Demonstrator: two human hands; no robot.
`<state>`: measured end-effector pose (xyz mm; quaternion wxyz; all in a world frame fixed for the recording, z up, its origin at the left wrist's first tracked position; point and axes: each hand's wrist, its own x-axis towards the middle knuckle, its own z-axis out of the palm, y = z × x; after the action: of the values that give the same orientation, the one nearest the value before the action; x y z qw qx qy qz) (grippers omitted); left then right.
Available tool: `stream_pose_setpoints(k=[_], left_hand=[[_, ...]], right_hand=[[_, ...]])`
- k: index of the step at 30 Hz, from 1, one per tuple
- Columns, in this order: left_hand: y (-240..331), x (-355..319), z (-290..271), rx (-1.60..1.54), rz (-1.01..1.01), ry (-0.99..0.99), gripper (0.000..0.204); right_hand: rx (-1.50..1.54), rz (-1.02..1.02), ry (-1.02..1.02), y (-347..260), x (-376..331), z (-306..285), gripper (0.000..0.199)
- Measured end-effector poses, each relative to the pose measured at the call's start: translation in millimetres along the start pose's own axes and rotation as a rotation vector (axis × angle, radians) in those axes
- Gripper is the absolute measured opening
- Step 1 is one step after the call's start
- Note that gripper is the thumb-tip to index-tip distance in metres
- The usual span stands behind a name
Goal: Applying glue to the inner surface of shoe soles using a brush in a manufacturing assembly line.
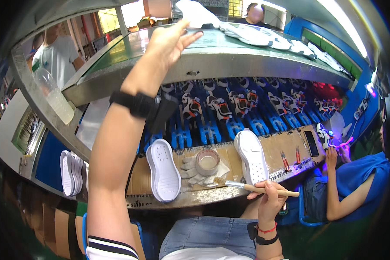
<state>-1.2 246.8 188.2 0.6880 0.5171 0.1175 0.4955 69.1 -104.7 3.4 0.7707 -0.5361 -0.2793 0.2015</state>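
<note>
My left hand (171, 43) reaches up to the raised shelf. Its thumb side pinches the lower edge of a tilted white shoe sole (197, 15) with a black patch, while other fingers stretch out below it. In my right hand (269, 196) is a flat paintbrush (247, 186) with a wooden handle, its bristles pointing left over the bench. Just beyond the brush, a pair of white soles (251, 158) lies on the cardboard. Another stacked white pair (165, 171) lies to the left. Between them, a round pot (207, 162) of pale liquid stands on stained gloves (190, 171).
Blue racks (210, 132) carrying shoe parts fill the space under the shelf (195, 65). White soles (264, 38) line the shelf. At right are red-handled pliers (285, 161), a phone (311, 143) and a co-worker in blue (355, 186). More soles (71, 173) stand at left, below a bottle (54, 95).
</note>
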Motion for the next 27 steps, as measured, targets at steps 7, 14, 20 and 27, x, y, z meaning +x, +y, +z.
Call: stream_pose_setpoints(k=[7, 14, 20, 27], left_hand=[[-65, -162, -48, 0.701, 0.168, -0.058, 0.049], [-129, -344, -166, 1.411, -0.16, 0.388, 0.04], [-141, -342, -160, 1.604, -0.148, 0.224, 0.017], [-125, -316, -160, 1.64, -0.146, 0.115, 0.01]], right_hand=[[-0.047, 0.041, -0.009, 18, -1, -17, 0.029], [-0.033, 0.133, -0.046, 39, -15, -11, 0.028], [-0.027, 0.156, -0.091, 53, -21, -16, 0.027], [-0.043, 0.167, -0.11, 48, -24, -13, 0.027]])
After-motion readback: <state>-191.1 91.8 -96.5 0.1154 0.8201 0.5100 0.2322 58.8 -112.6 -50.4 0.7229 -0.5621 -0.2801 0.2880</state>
